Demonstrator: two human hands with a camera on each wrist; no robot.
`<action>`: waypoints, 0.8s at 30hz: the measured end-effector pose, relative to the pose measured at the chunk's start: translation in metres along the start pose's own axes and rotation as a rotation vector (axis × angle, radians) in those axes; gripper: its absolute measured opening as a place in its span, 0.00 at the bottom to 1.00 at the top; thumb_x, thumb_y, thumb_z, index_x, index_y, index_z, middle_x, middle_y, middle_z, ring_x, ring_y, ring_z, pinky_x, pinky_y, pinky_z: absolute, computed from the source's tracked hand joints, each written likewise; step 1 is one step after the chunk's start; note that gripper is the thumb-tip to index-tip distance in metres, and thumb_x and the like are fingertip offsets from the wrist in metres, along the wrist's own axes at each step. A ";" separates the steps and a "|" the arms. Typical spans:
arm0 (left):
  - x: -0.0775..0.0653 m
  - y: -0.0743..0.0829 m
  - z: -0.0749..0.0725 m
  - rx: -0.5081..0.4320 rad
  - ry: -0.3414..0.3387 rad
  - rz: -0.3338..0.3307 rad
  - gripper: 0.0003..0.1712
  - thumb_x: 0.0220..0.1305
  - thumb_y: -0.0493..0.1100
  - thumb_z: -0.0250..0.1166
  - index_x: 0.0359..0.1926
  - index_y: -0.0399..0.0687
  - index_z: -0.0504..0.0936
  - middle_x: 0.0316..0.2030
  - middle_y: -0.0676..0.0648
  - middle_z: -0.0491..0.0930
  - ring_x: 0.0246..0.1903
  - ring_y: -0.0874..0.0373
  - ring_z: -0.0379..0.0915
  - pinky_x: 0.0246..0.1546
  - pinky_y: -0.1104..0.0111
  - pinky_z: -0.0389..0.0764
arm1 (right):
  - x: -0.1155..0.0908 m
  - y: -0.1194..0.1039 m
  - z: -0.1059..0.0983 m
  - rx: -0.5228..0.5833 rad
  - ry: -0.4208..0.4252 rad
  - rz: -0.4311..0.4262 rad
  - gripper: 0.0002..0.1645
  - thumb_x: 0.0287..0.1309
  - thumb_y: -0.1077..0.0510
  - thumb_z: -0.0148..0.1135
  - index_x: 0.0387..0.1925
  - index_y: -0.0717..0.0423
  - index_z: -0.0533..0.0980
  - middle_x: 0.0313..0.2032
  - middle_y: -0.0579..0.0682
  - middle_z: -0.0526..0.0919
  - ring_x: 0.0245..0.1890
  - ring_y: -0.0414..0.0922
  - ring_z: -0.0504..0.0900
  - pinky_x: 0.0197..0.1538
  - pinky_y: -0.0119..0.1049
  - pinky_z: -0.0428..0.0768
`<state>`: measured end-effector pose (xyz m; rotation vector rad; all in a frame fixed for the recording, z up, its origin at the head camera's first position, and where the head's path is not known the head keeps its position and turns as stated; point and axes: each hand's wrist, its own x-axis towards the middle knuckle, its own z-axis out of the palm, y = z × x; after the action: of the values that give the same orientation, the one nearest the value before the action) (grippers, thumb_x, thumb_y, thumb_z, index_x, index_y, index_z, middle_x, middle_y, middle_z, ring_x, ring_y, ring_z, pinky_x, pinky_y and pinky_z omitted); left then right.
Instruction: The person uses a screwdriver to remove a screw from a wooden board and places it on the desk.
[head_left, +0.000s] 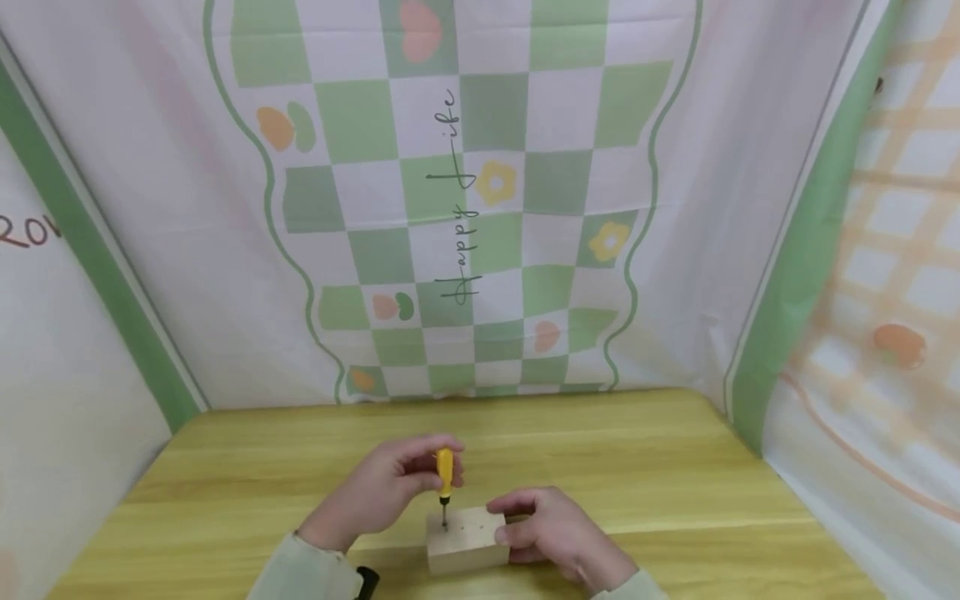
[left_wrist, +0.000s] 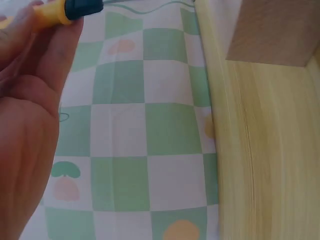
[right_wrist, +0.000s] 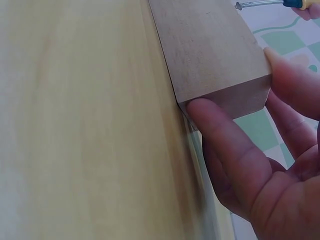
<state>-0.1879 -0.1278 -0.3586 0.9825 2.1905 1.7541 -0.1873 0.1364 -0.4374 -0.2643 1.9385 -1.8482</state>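
Hands [head_left: 382,492] [head_left: 553,531] grip screwdriver [head_left: 446,473] & block [head_left: 467,557] — wood-grain tbl [head_left: 637,467], chk'd cloth [head_left: 356,123] bhnd.

A yellowish wood-grain table [head_left: 637,467], rounded at its far right corner, bears a pale rectangular wooden block [head_left: 467,547] lying flat, small dark spots showing on its upper face.

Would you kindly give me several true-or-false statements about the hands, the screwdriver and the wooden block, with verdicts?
1. The left hand holds the yellow-handled screwdriver. True.
2. The right hand also grips that screwdriver. False: it holds one end of the wooden block.
3. The wooden block rests on the wood-grain table. True.
4. The screwdriver lies flat beside the block. False: it stands roughly upright, shaft pointing down at the block's top.
5. The checked backdrop bears the words "Happy Life". True.
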 end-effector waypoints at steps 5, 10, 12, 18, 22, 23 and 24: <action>0.003 -0.003 -0.001 -0.019 0.026 0.024 0.24 0.67 0.28 0.61 0.60 0.49 0.81 0.40 0.44 0.84 0.43 0.47 0.83 0.43 0.57 0.84 | 0.000 0.001 -0.001 -0.002 -0.002 -0.004 0.23 0.53 0.70 0.71 0.53 0.66 0.79 0.47 0.57 0.82 0.42 0.54 0.84 0.43 0.50 0.85; 0.004 -0.003 0.000 0.025 0.073 0.030 0.23 0.66 0.29 0.63 0.59 0.51 0.82 0.38 0.47 0.85 0.41 0.49 0.83 0.41 0.58 0.85 | 0.000 0.000 0.001 0.011 0.000 -0.014 0.24 0.53 0.70 0.71 0.53 0.67 0.79 0.50 0.57 0.81 0.42 0.54 0.84 0.43 0.49 0.85; 0.004 -0.001 0.002 0.052 0.100 0.042 0.22 0.65 0.30 0.63 0.58 0.51 0.83 0.37 0.48 0.85 0.40 0.49 0.83 0.40 0.60 0.85 | 0.000 0.000 0.002 0.015 0.002 -0.018 0.24 0.52 0.70 0.71 0.53 0.67 0.79 0.51 0.57 0.80 0.42 0.54 0.84 0.43 0.49 0.85; -0.001 0.003 0.014 0.115 0.233 0.056 0.21 0.62 0.30 0.65 0.55 0.50 0.84 0.35 0.49 0.85 0.38 0.49 0.84 0.39 0.63 0.85 | 0.000 0.001 0.002 0.021 0.004 -0.024 0.25 0.51 0.72 0.70 0.53 0.68 0.78 0.51 0.58 0.80 0.42 0.56 0.84 0.43 0.50 0.85; -0.002 0.005 0.024 0.164 0.348 0.028 0.23 0.59 0.29 0.67 0.55 0.50 0.84 0.34 0.49 0.85 0.36 0.53 0.84 0.39 0.67 0.85 | -0.001 0.000 0.002 0.016 0.006 -0.022 0.25 0.52 0.72 0.70 0.54 0.69 0.78 0.50 0.58 0.81 0.42 0.56 0.84 0.43 0.50 0.85; -0.003 0.006 0.026 0.173 0.369 0.021 0.24 0.59 0.29 0.68 0.55 0.50 0.84 0.34 0.48 0.86 0.36 0.54 0.84 0.39 0.67 0.85 | -0.001 0.000 0.002 0.013 0.008 -0.022 0.25 0.52 0.72 0.70 0.54 0.69 0.78 0.50 0.58 0.81 0.42 0.56 0.84 0.43 0.50 0.85; -0.003 0.007 0.028 0.180 0.385 0.016 0.24 0.58 0.28 0.68 0.56 0.50 0.84 0.34 0.48 0.86 0.36 0.55 0.84 0.39 0.68 0.85 | -0.001 0.000 0.002 0.012 0.008 -0.021 0.25 0.52 0.72 0.70 0.54 0.69 0.78 0.50 0.58 0.81 0.42 0.56 0.84 0.43 0.50 0.85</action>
<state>-0.1690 -0.1063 -0.3613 0.7437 2.6178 1.9126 -0.1852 0.1352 -0.4366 -0.2746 1.9366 -1.8766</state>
